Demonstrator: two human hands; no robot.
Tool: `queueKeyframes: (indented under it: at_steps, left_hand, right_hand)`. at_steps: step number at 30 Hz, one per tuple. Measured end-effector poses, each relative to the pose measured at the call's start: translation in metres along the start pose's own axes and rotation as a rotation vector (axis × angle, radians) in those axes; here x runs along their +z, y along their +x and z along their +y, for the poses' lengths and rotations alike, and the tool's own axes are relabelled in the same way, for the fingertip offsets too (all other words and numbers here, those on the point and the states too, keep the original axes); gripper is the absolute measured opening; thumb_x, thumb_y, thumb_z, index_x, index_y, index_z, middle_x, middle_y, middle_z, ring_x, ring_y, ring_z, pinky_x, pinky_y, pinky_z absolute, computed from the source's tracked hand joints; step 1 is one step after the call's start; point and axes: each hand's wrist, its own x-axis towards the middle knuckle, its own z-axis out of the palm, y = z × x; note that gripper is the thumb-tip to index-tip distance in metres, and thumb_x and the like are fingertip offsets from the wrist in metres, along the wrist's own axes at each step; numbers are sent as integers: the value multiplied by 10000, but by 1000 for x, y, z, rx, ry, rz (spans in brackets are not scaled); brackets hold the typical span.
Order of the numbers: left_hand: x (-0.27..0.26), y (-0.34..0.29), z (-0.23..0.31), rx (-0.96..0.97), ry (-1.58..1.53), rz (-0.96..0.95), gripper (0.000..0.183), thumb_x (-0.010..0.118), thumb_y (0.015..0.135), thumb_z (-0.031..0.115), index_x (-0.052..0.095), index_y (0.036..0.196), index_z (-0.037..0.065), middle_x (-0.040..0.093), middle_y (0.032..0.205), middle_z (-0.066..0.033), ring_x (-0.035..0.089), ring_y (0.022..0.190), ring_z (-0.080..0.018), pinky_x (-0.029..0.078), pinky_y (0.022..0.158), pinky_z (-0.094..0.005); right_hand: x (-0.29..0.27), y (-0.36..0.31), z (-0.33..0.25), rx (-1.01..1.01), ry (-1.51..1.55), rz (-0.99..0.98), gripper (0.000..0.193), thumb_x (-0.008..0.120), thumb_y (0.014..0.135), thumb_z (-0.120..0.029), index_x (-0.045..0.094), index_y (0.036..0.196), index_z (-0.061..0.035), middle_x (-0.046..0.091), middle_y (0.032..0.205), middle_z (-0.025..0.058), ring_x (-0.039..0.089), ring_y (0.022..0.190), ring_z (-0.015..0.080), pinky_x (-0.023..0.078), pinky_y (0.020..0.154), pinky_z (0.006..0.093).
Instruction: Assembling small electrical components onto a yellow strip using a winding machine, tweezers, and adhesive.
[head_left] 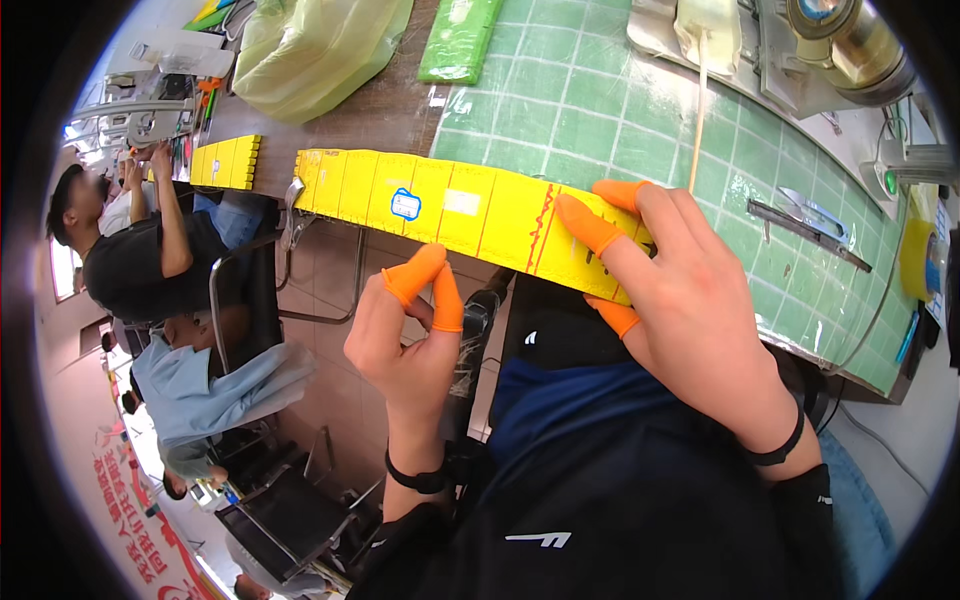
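A long yellow strip (420,200) with seams across it lies along the table's near edge. It bears pale labels, one with a blue outline, and red zigzag marks toward its right end. Orange finger cots cover several of my fingertips. My right hand (690,300) grips the strip's right end, fingers on top and thumb at the near edge. My left hand (405,335) is raised just in front of the strip, thumb and forefinger pinched together; anything between them is too small to make out. A metal clip (293,198) sits at the strip's left end.
Under the strip's right part spreads a green gridded mat (600,90). Tweezers (808,232) and a thin wooden stick (699,120) are on the right. A pale green plastic bag (315,55) and a green packet (460,40) stand farther back. Another person (150,240) sits at the left.
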Motion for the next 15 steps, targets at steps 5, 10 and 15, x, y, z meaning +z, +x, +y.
queueKeyframes:
  at_steps: [5,10,15]
  left_hand:
    - [4,3,4,-155,-122,23,349,756,833,-86,700,1175,-42,719,942,-27,502,613,-9,376,612,-152]
    - [6,10,-4,-69,-112,30,303,774,783,-101,738,1071,-14,713,886,-41,507,585,-44,375,574,-177]
    - [-2,15,1,-18,-69,-5,270,798,734,-100,770,977,14,713,875,-61,504,552,-76,376,530,-202]
  right_hand:
    - [-1,0,1,1,-8,-6,735,837,651,-10,631,1350,-110,586,1247,128,596,1073,331,525,897,411]
    - [-1,0,1,-3,-13,-5,747,837,653,-12,627,1362,-113,585,1239,131,595,1073,332,524,900,410]
    - [1,-1,0,-1,-12,-2,751,842,648,-12,630,1361,-118,586,1236,126,597,1070,328,524,900,406]
